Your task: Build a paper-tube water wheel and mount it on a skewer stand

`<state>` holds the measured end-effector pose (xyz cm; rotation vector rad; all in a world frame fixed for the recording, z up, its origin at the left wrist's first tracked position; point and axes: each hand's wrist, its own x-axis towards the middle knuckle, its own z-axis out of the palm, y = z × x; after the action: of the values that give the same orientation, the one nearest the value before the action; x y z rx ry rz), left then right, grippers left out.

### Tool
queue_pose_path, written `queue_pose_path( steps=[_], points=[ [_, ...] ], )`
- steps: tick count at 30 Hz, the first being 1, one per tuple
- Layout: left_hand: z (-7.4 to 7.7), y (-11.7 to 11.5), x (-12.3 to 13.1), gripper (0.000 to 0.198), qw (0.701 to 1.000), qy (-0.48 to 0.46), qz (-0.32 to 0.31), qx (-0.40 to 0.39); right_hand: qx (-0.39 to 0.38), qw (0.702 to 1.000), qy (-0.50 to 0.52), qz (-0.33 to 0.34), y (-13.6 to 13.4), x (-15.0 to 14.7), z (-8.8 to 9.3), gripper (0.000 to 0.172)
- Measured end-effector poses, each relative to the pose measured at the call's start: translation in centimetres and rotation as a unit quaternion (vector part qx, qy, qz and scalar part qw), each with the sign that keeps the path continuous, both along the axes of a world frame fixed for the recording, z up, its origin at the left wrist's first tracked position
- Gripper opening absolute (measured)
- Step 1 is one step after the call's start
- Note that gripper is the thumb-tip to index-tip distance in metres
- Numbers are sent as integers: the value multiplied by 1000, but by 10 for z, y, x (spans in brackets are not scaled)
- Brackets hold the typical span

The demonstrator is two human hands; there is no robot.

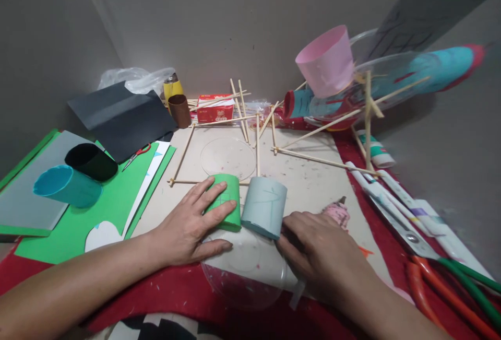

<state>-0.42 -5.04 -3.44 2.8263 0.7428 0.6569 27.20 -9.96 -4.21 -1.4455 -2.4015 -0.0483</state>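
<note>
A green paper tube [230,209] stands before me, with marks drawn on its side. My left hand [199,217] lies against it, fingers across its left side and thumb apart below. Beside it on the right stands a pale blue paper tube [265,205], slightly tilted, with a drawn line. My right hand [313,246] is curled at this tube's lower right edge; the fingertips are partly hidden behind it. Beneath both tubes lies a clear plastic disc [250,288]. A translucent strip [296,295] shows below my right hand.
Stick frames [214,182] lie behind the tubes. At right rise a pink paper cup [326,63] and a stick structure [368,120]; large scissors [410,238] lie nearby. Left are a turquoise tube [74,188], a black tube [94,162], small scissors [136,156] and green sheets [129,194].
</note>
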Motion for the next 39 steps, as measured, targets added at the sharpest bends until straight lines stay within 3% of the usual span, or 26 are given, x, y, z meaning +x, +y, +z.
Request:
queue_pose_path(
  steps=[12, 18, 21, 24, 28, 35, 39],
  points=[
    [-3, -1, 1, 77, 1000, 7, 14, -16, -3, 1000, -9, -6, -1, -1, 2, 22],
    [14, -13, -8, 87, 996, -59, 50, -33, -6, 1000, -2, -16, -3, -3, 2, 22],
    [25, -22, -16, 59, 978, -120, 139, -101, -6, 1000, -14, -21, -3, -4, 3, 24],
    [29, -29, -21, 23, 931, -110, 229, -264, -5, 1000, -17, -19, -4, -5, 3, 26],
    [27, -34, -20, 26, 860, -65, 250, -439, -6, 1000, -6, -13, -6, -8, 3, 27],
    [27, -35, -11, 14, 819, -116, 227, -514, -6, 1000, 18, -5, -8, -9, 1, 26],
    [27, -35, -10, 8, 843, -97, 226, -478, -35, 999, 30, -7, -11, -10, -2, 22]
  ],
)
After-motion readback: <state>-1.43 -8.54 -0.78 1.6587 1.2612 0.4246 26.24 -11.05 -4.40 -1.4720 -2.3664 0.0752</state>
